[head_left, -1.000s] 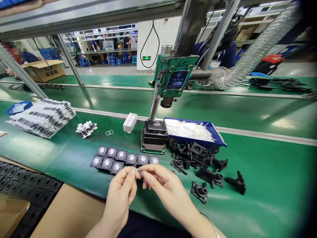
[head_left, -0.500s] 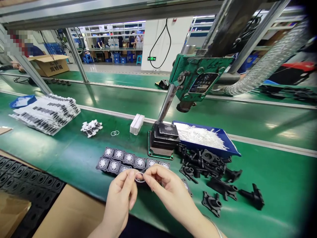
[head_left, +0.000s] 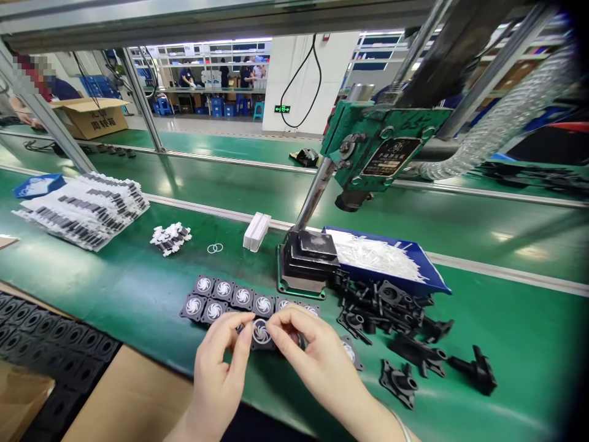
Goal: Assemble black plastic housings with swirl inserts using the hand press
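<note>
My left hand and my right hand meet at the near edge of the green bench. Between their fingertips they pinch a small clear ring, held just over a black square part with a white swirl. Both hands are closed in a pinch on that ring. Two rows of the same black swirl parts lie on the mat right behind my fingers. A pile of black plastic housings lies to the right of my right hand.
A green hand press with a black base block stands behind the parts. Beside it sits a blue tray of white pieces. Two loose rings, a white block, stacked white-black strips and black trays lie left.
Both hands have lowered a little, bringing the ring from mid-air down onto a black swirl part. The view has shifted slightly right and closer.
</note>
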Tool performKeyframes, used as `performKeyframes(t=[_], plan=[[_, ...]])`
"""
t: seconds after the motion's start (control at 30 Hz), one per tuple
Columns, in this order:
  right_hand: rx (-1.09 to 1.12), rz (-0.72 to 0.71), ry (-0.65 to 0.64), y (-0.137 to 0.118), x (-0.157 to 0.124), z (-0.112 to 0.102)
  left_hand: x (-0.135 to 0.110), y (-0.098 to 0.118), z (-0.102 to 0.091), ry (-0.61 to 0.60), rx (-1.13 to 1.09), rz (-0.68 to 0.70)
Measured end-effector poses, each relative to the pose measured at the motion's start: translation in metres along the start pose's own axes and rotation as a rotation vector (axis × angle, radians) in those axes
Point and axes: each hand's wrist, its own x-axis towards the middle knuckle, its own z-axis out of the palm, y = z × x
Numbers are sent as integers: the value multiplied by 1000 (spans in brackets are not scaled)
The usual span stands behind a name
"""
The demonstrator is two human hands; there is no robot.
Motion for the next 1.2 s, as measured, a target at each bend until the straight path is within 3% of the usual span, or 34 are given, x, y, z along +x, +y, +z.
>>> performKeyframes(t=[0.17,0.33,0.63,1.2], plan=[[-233,-90,34,10,-5,-4,-3,-12,-10,6,290,361],[-383,-100,29,17,-7,1,-13,-18,-6,-79,381,492],[-570,-202,78,20,-1,8,-23,-34,1,-69,464,512],[-610,-339,22,27,-18,-8,-22,-37,-2,-157,483,551]])
